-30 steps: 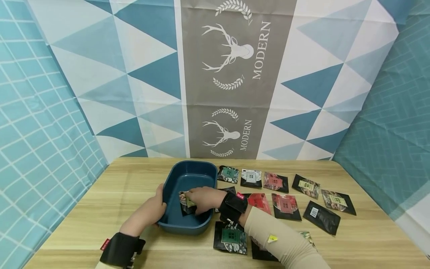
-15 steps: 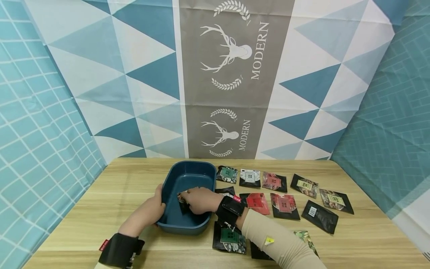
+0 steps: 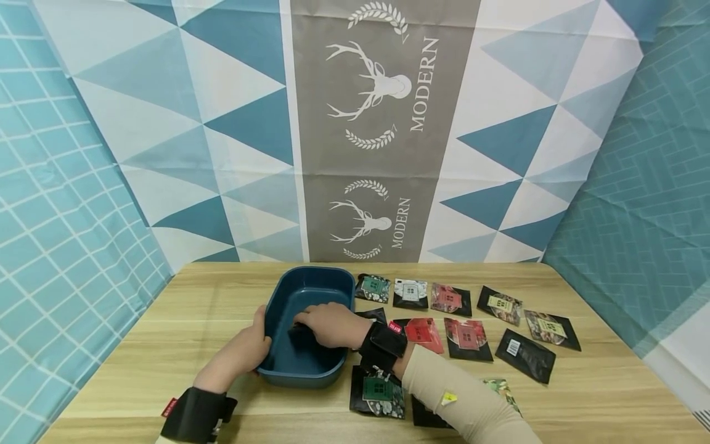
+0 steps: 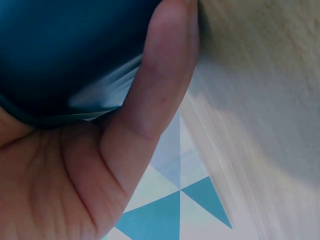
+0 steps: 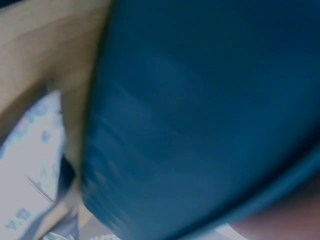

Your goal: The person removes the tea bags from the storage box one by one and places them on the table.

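A dark blue rectangular basin (image 3: 310, 299) sits on the table left of the middle. My left hand (image 3: 246, 346) grips its left rim, thumb inside and fingers outside. In the left wrist view, the left hand (image 4: 100, 165) lies along the basin wall (image 4: 60, 65). My right hand (image 3: 333, 325) reaches down into the basin, pinching a small black packet (image 3: 300, 335); most of the packet is hidden under the fingers. The basin wall (image 5: 195, 115) fills the blurred right wrist view, with part of the right hand (image 5: 290, 220) in its lower right corner.
Flat printed packets lie in rows right of the basin, including a green-labelled one (image 3: 377, 391), a red one (image 3: 468, 339) and a plain black one with a barcode (image 3: 526, 356). My right forearm (image 3: 460, 394) crosses over the front packets. Patterned cloth (image 3: 244, 123) hangs behind the table.
The packet's printed front, visible a second ago, is out of sight; only dark material shows under the right fingers. The left hand stays on the rim. The whole head view has shifted slightly.
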Action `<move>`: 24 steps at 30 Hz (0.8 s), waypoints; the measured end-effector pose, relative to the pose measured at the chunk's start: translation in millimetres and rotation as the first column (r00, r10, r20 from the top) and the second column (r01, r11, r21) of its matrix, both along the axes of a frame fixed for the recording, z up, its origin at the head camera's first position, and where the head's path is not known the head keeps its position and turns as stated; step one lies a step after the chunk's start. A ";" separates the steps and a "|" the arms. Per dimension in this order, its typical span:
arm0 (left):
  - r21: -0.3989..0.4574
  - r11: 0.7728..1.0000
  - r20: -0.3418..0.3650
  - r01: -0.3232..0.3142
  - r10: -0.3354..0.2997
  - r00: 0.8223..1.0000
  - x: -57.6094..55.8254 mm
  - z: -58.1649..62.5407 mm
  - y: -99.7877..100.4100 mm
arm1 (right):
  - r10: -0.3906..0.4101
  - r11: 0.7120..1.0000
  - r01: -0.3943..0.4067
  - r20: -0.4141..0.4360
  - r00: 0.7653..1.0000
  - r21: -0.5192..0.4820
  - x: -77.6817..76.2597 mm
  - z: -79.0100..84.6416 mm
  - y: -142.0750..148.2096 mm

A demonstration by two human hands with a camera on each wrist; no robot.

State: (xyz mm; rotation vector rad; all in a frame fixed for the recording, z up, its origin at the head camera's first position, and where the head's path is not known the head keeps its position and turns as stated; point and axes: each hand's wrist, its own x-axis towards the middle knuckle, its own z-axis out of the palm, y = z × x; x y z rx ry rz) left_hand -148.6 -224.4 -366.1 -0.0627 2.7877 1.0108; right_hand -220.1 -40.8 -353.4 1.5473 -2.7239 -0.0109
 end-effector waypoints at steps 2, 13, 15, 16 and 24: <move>-0.001 1.000 0.005 -0.002 0.002 1.000 -0.6 -0.4 0.0 | 0.010 1.000 -0.010 -0.011 1.000 -0.010 1.7 5.3 3.3; -0.011 1.000 -0.002 0.000 0.000 1.000 -1.2 -0.4 -1.2 | 0.071 0.996 -0.074 -0.067 0.995 -0.052 16.8 33.7 30.7; -0.008 1.000 -0.004 0.000 0.000 1.000 -0.8 -0.6 -0.7 | 0.078 0.995 -0.085 -0.112 0.991 -0.057 19.7 36.5 39.9; -0.007 1.000 -0.003 0.000 0.000 1.000 -0.5 -0.6 -0.4 | 0.079 0.994 -0.088 -0.132 0.988 -0.065 21.7 38.5 45.5; -0.002 1.000 -0.001 -0.002 0.002 1.000 -1.5 -1.2 0.2 | 0.033 0.991 -0.062 -0.230 0.973 -0.120 37.0 50.2 103.5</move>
